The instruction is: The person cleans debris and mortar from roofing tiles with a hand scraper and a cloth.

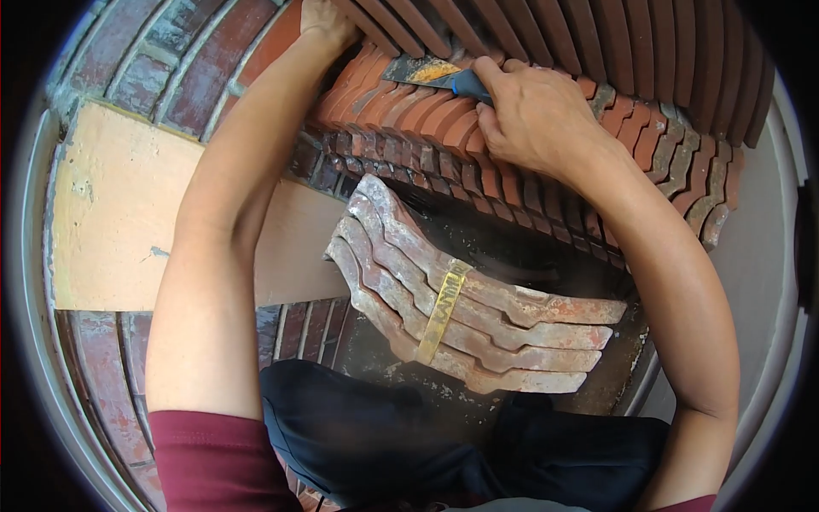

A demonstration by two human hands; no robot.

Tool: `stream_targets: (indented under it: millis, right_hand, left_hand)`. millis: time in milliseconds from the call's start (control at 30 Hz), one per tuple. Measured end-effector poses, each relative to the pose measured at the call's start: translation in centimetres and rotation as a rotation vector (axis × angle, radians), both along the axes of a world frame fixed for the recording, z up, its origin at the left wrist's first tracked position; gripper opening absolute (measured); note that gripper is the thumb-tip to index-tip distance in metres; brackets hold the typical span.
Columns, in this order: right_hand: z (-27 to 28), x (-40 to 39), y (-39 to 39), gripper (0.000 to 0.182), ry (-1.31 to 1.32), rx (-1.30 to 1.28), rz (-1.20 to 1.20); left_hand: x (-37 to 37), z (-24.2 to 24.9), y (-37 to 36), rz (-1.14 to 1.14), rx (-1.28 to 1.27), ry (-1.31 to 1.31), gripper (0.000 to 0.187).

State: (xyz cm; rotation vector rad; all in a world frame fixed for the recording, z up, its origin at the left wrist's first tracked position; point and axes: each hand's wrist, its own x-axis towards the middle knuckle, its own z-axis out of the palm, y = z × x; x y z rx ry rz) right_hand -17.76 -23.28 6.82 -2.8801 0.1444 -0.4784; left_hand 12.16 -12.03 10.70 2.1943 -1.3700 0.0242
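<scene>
My right hand (542, 111) is closed round the blue handle of a scraper (426, 72), whose stained metal blade points left over a row of orange clay tiles (384, 102). Above that row, dark brown tiles (631, 51) stand packed on edge. At the top, my left hand (328, 21) is beside the left end of the dark tiles; its fingers are cut off by the frame edge and hidden. Nearer my legs lies a bundle of several worn, whitish tiles (478, 307) with a yellow printed strap (444, 311) across it.
On the left, a pale board (128, 213) lies on red brick paving (213, 68). A light grey curved surface (755, 256) is at the right. My knees in dark trousers are at the bottom, close to the strapped bundle.
</scene>
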Motion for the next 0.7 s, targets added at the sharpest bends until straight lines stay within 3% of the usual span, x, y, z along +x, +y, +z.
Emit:
stream_targets:
  millis: [167, 333, 533, 700]
  right_hand:
    - [0.0, 0.0, 0.2, 0.036, -0.001, 0.005, -0.007]
    - [-0.2, 0.0, -0.1, 0.034, -0.003, 0.008, 0.004]
    - [-0.1, 0.0, 0.0, 0.033, -0.016, -0.030, -0.002]
    - [-0.2, 0.1, 0.0, 0.035, -0.018, -0.026, -0.002]
  left_hand:
    - [0.2, -0.1, -0.9, -0.146, -0.245, 0.327, 0.052]
    - [-0.1, 0.0, -1.1, -0.234, -0.321, 0.501, 0.053]
    - [0.0, 0.3, -0.5, -0.336, -0.360, 0.617, 0.053]
    - [-0.2, 0.5, -0.2, -0.267, -0.349, 0.521, 0.055]
